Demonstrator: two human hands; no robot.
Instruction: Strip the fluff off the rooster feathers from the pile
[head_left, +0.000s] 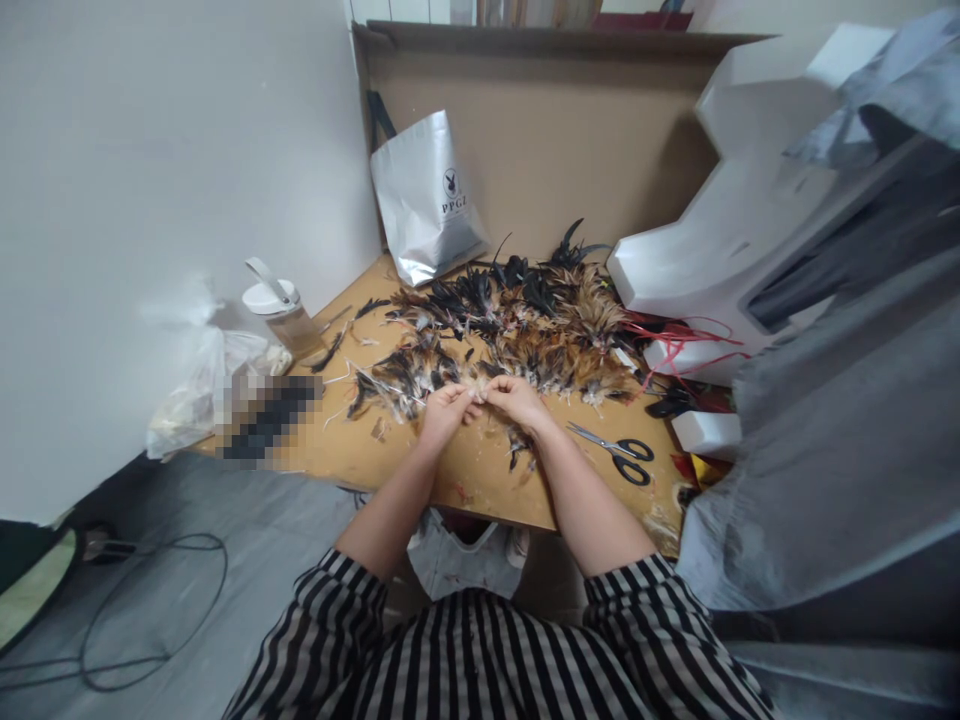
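Soft, muted indoor light, sheen on silver bag (pixel 424 195), shadow beneath desk (pixel 409 462), wide-angle bending, pixelated patch (pixel 268 420) at left

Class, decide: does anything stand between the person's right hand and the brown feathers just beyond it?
Nothing visible does: the brown feathers lie just past the right hand; the scissors are off to one side.

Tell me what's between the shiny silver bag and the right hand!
In the head view, black and brown feathers lie on the table between the silver bag and the right hand.
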